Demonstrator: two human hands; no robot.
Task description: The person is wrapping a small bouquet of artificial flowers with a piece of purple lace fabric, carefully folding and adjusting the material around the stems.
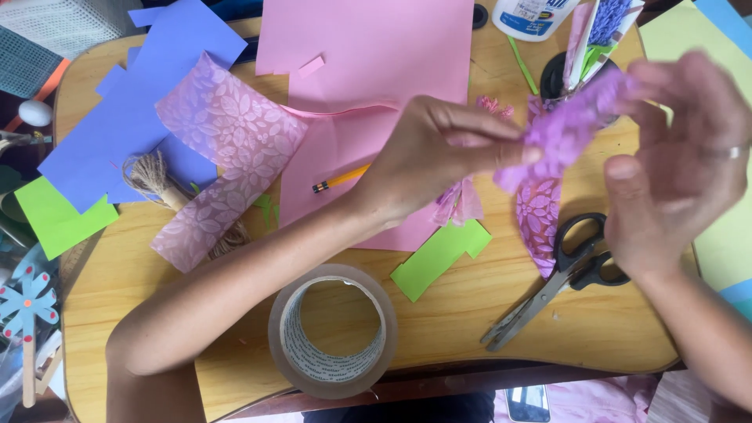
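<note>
Left hand (439,157): fingers pinched on the purple paper flower (560,137).
Right hand (677,164): fingers loosely spread, touching the flower's far end.
Scissors (560,274): on the wooden table (454,321), below the right hand.

Bare wood between tape roll (333,331) and scissors (558,276); elsewhere paper clutter.
</note>
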